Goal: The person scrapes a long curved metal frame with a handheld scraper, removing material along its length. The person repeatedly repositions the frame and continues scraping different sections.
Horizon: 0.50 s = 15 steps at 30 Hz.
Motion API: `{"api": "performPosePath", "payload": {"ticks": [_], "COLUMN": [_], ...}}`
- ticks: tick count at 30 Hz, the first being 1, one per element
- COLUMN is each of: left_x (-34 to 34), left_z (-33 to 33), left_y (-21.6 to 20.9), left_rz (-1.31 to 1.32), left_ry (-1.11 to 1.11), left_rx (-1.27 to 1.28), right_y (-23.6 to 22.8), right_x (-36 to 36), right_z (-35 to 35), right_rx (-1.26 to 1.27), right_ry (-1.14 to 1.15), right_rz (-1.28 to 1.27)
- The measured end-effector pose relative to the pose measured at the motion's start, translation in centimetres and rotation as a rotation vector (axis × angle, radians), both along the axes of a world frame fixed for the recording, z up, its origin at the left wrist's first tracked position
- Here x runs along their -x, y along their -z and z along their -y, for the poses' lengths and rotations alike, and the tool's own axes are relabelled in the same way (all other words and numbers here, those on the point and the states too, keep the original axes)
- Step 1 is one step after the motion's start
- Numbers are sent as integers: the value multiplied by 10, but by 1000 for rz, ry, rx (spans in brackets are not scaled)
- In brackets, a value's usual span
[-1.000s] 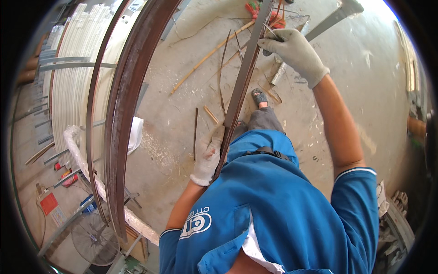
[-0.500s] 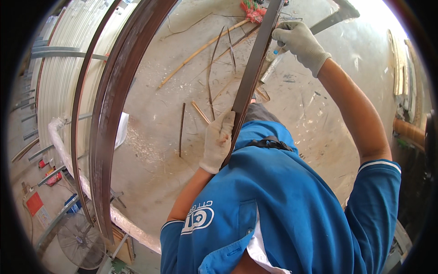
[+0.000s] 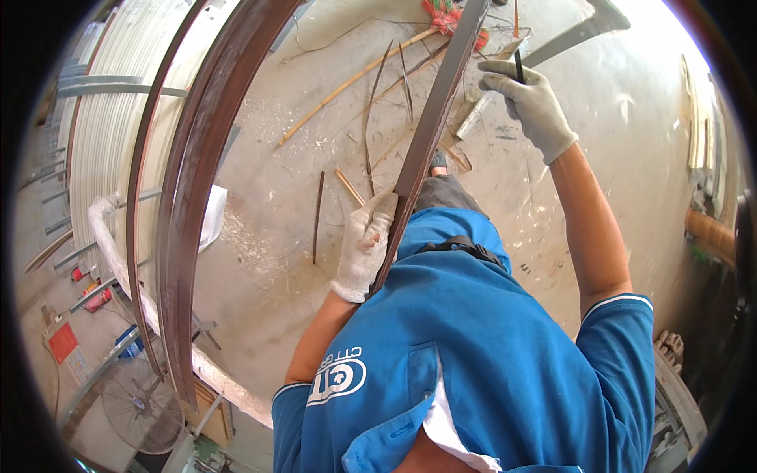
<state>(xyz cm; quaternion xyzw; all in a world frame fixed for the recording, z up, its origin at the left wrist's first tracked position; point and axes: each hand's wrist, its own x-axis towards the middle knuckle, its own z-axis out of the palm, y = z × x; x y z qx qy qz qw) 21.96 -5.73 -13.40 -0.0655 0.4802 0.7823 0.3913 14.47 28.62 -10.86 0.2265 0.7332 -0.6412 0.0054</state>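
A long dark-brown channel-like strip [image 3: 430,142] slants from beside my waist up past the top edge. My left hand [image 3: 364,246], in a pale work glove, is closed around its lower part. Right of the strip's upper part, my gloved right hand [image 3: 536,106] is held apart from it. A short, thin black piece [image 3: 519,67] sticks up between that hand's thumb and fingers; its exact kind is unclear.
Long brown profiles [image 3: 206,158] run down the left, beside stacked white lengths [image 3: 110,142] on a rack. A bamboo-coloured pole [image 3: 355,87], thin dark offcuts [image 3: 318,217] and a red net bundle [image 3: 449,20] lie on the floor. A fan [image 3: 142,406] stands lower left.
My right hand has come away from the long strip, moving slightly right and down, and the short black piece now shows in it. The left hand keeps its hold.
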Motion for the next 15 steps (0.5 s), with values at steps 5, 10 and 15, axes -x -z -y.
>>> {"api": "performPosePath", "payload": {"ticks": [5,10,15], "left_x": [-5,-8,-9], "left_z": [-8,-14,-15], "left_y": [9,14,16], "left_rz": [-79,-189,-281], "left_ry": [-119,-87,-118], "left_rx": [133,173,129], "right_y": [-13,-26,-24], "right_x": [9,22,37], "right_z": [16,18,7], "right_rx": [-91,-263,-430], "right_ry": [-61,-61,-158], "right_rz": [-173,-94,-84]}}
